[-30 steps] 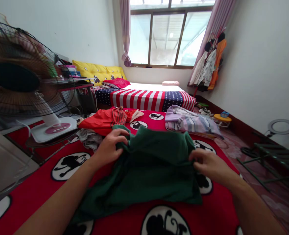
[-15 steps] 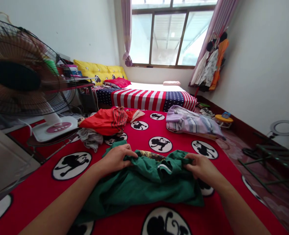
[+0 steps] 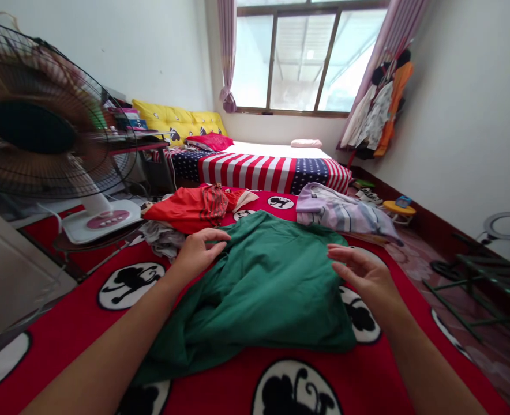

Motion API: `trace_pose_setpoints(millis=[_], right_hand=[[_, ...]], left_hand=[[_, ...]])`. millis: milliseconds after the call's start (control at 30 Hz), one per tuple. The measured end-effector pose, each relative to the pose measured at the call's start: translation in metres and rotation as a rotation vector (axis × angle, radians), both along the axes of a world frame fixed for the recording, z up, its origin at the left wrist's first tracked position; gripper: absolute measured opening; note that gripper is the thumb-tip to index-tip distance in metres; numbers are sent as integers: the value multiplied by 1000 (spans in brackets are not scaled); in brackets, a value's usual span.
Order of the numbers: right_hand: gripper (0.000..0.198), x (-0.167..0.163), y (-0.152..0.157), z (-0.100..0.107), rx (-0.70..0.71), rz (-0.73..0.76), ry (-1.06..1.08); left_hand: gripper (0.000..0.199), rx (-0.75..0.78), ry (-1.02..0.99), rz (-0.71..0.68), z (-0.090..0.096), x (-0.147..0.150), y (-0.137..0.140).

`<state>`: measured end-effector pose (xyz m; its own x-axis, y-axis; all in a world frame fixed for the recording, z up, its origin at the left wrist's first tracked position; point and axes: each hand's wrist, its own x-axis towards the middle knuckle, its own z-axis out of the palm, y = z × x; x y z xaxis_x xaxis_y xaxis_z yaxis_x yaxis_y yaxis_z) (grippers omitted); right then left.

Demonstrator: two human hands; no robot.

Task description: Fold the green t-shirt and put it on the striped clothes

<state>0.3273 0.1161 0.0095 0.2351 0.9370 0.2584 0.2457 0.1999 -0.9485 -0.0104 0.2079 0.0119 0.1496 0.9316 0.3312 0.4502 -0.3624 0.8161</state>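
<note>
Red printed cloth (image 3: 212,392) spreads beneath a green garment (image 3: 267,282) lying between the left hand (image 3: 197,251) and right hand (image 3: 365,276), its length slanting near-left to far-right; fingers hang parted, gripping nothing (contact unclear), beside opposite edges.

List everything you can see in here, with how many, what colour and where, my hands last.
green garment: 1, green, spread between the hands
cloth: 1, red with black-and-white figures, under the garment
orange-red garment: 1, orange-red, cloth's far left
grey fabric: count unclear, grey, beneath the orange-red garment
folded laundry: count unclear, lilac and grey, cloth's far right
fan: 1, white base, left
bed: 1, striped and starred cover, below the window
window: 1, brown frame, back wall
curtains: 2, purple, beside the window
stool: 1, yellow, right floor
left hand: 1, bare, garment's left edge
right hand: 1, bare, garment's right edge
</note>
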Motion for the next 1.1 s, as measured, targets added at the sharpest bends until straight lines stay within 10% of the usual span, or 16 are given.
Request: trace_pose_setpoints(millis=[200,433,700,1000,1100], right_hand=[[12,-7,-36,33,-445,448,-838],[29,-70,-53,8,-294,535,-1206],[19,-88,-41,-16,-90,449,-1234],[7,26,-61,67,83,263,-758],[16,55,-69,80,10,369,-561]], left_hand=[[38,-162,791,-204,38,-11,-29],[41,-171,1213,-207,34,-2,-43],[27,-102,960,-177,21,-17,-21],[33,-12,588,164,60,-43,-16],[31,-117,642,13,64,-54,-20]])
